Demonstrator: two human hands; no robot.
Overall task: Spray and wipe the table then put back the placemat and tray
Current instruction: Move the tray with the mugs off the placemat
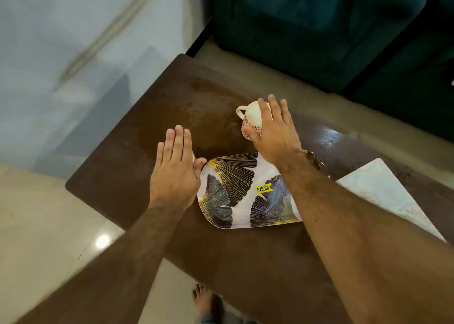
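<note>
The tray (245, 191) lies flat on the brown table (118, 166), near the front edge and a little to the right of the middle. It is white with rounded corners, printed with big fan-shaped leaves in black, gold and violet, and a yellow price sticker (264, 188) is still on it. Its right part is hidden under the right forearm.

The right hand (272, 132) is just beyond the far edge of the tray and grips a cream cup (250, 119) from above, with the fingers curled over its body. The cup is tilted, its handle points to the left, and a red flower pattern goes around its rim. It seems that the cup is carried separately, so that the tray is free to be moved or arranged.

The left hand (175, 171) is flat, with straight fingers close together, at the left end of the tray. The thumb is at the tray's corner, but I cannot tell if it really touches. Probably this hand is there to steady or align the tray.

To the right, a pale marbled mat (383, 196), possibly the placemat, lies at an angle on the table, partly under the right arm. Behind the table there is a dark green sofa (319, 28). A bare foot (204, 299) is on the floor below.
</note>
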